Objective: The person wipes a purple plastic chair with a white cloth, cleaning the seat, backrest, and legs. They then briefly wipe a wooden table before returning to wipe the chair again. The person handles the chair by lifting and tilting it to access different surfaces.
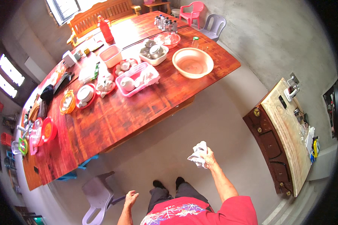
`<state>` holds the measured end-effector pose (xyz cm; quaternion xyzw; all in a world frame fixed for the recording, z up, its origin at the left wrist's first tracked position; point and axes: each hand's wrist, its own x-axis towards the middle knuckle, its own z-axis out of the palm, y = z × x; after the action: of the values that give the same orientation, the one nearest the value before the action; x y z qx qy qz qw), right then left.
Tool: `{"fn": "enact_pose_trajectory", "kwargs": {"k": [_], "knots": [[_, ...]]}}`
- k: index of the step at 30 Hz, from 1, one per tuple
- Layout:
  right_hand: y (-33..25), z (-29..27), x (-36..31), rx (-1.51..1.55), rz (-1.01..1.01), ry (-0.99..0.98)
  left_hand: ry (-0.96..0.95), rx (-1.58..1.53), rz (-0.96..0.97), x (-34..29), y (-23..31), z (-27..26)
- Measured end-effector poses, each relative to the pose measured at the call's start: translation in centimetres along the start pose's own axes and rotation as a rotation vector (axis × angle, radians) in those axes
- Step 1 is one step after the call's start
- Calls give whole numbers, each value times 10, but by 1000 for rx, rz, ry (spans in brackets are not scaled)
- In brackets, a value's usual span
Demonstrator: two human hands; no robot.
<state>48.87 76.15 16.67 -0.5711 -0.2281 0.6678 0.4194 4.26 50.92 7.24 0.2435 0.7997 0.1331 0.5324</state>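
- Where the red-brown bench (109, 123) nears its left end, a red bowl (53, 138) sits on it.
- On the bench, farther right, an orange basket (69, 111) stands just beside stacked white plates (85, 93).
- Off the bench's near edge, toward its left end, is a pale purple chair (97, 191).
- Toward the bench's far side, a red flask (106, 30) stands upright.
- Off the bench's near edge, beside the chair, the left hand (130, 197) hangs free, fingers loosely bent.
- Near the bench's middle, a pink basket (134, 91) holds white crockery.
- Near the bench's right end sits a pale orange basin (184, 71).
- Off the bench's near edge, well apart from it, a crumpled white cloth (197, 156) hangs clamped in the right hand (210, 159).
- Right of the bench, well apart, stands a brown cabinet (283, 131) with a pale top.
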Motion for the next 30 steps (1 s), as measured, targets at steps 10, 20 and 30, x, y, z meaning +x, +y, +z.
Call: {"fn": "enact_pose_trajectory", "kwargs": {"k": [10, 20, 30], "knots": [[-21, -73, 27, 64, -83, 321, -144, 251, 130, 103, 189, 27], [-57, -217, 49, 354, -97, 821, -374, 376, 635, 173, 470, 196], [-266, -288, 262, 51, -187, 540, -606, 432, 582, 163, 628, 379]]}}
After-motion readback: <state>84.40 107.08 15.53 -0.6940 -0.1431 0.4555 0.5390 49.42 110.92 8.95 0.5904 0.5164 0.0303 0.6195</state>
